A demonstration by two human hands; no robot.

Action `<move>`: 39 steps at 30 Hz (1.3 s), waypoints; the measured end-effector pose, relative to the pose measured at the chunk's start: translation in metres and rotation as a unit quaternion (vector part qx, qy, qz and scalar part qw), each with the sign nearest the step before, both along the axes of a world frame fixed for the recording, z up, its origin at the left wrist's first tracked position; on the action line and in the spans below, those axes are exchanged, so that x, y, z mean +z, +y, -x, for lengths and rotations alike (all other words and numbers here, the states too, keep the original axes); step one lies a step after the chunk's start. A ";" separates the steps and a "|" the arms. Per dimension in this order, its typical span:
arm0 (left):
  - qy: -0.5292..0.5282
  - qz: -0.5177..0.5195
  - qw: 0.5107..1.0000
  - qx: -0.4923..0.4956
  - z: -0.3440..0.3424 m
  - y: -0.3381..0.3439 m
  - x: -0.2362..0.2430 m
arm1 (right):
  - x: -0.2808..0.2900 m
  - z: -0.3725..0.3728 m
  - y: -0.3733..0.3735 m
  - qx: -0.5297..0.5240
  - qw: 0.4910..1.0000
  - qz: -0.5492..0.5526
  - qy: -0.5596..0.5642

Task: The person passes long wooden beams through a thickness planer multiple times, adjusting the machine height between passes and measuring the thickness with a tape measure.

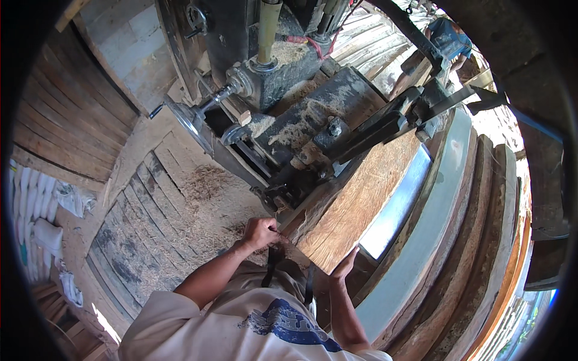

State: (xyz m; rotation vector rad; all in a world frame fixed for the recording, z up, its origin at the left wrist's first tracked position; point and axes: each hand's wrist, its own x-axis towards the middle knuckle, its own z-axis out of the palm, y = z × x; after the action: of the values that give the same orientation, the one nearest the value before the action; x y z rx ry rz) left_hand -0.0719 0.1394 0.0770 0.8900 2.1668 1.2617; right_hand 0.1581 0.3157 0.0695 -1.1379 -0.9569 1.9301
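Note:
A rough-cut brown board with a ragged dark left edge lies lengthwise on a shiny metal bed, its far end beside the dark arm of a woodworking machine dusted with sawdust. My right hand grips the near right corner of the board, fingers partly hidden beneath it. My left hand is closed just left of the board's near end, by some stringy bark; what it holds, if anything, is too small to make out.
Stacked slabs and planks line the right. A person in blue is at the upper right. White sacks and a wooden panel are at left. Sawdust-strewn floorboards lie left of the machine, near a metal handwheel.

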 end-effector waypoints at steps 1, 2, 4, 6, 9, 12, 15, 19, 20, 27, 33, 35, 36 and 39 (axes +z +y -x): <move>0.024 -0.013 1.000 0.007 0.004 0.018 -0.001 | 0.003 0.008 0.017 -0.024 1.000 -0.008 0.006; 0.047 -0.022 0.999 0.015 0.007 0.032 0.004 | 0.004 0.017 0.030 -0.046 0.999 -0.012 0.011; 0.046 0.001 0.998 0.044 0.006 0.063 0.019 | 0.005 0.035 0.062 -0.072 0.995 -0.034 0.062; 0.046 0.022 0.996 0.074 0.004 0.076 0.031 | 0.005 0.050 0.092 -0.096 0.987 -0.055 0.114; 0.031 -0.067 0.992 0.098 -0.007 0.081 0.053 | -0.010 0.047 0.153 -0.209 0.977 0.029 0.028; -0.014 -0.052 0.992 0.113 -0.027 0.049 0.049 | -0.011 0.057 0.204 -0.213 0.969 0.127 -0.002; -0.052 -0.005 0.987 0.155 -0.049 0.021 0.040 | 0.003 0.072 0.241 -0.267 0.950 0.085 -0.136; -0.048 0.042 0.975 0.211 -0.057 -0.008 0.036 | 0.022 0.094 0.249 -0.285 0.944 0.062 -0.157; -0.057 0.044 0.971 0.228 -0.059 -0.011 0.039 | 0.017 0.086 0.255 -0.282 0.945 0.054 -0.157; -0.003 0.030 0.970 0.243 -0.049 -0.045 0.052 | -0.055 -0.022 0.180 -0.186 0.975 0.103 -0.070; -0.023 0.068 0.969 0.235 -0.063 -0.105 0.027 | -0.075 -0.112 0.035 -0.232 0.957 0.143 -0.098; -0.046 0.079 0.973 0.212 -0.068 -0.115 0.019 | -0.070 -0.134 0.004 -0.221 0.957 0.097 -0.164; -0.048 0.086 0.977 0.191 -0.069 -0.116 0.018 | -0.069 -0.145 -0.002 -0.247 0.954 0.066 -0.159; -0.076 0.058 0.988 0.124 -0.064 -0.129 0.020 | -0.043 -0.134 -0.017 -0.299 0.943 0.036 -0.139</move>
State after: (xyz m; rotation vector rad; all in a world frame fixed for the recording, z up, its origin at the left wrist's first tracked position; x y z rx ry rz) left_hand -0.0076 0.0101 0.0965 0.4732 2.2519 1.2562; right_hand 0.2926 0.2990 0.0270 -1.5607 -0.5797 1.3416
